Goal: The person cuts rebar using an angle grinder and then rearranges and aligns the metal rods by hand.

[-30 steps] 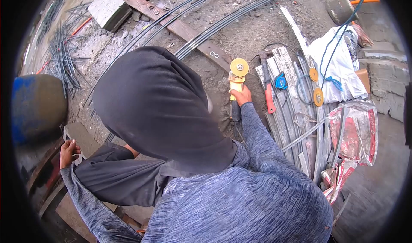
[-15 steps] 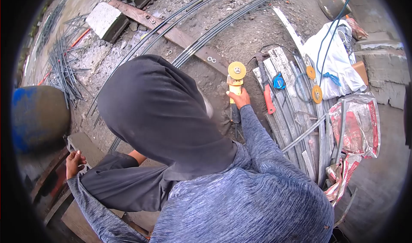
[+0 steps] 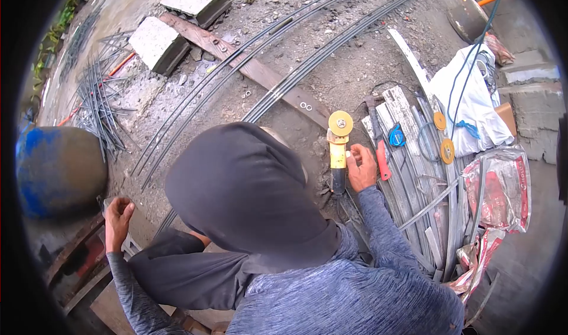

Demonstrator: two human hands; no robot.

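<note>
A hooded head and blue-grey sleeves fill the lower middle of the view. My right hand [image 3: 362, 168] is just right of a yellow-and-black angle grinder [image 3: 338, 157], its fingers loosely bent and not wrapped round the tool. The grinder lies on the dirt with its tan disc [image 3: 341, 123] at the far end. My left hand [image 3: 118, 222] is raised at the left beside the bent knee, fingers loosely curled and nothing visible in them. To the right of my right hand lie a red-handled tool [image 3: 383, 160] and a blue tape measure [image 3: 396, 135] on metal strips.
Long rebar rods [image 3: 307, 68] curve across the ground over a wooden plank [image 3: 260, 74]. Concrete blocks [image 3: 155, 39] stand at upper left, above a blue-stained drum [image 3: 62, 172]. At right are two spare discs [image 3: 447, 151], a white sack [image 3: 467, 98] and a torn red-and-white bag [image 3: 500, 187].
My right hand has let go of the grinder and moved to its right side. The fingers of my left hand have curled more. The view has shifted, so the scene sits lower and farther right.
</note>
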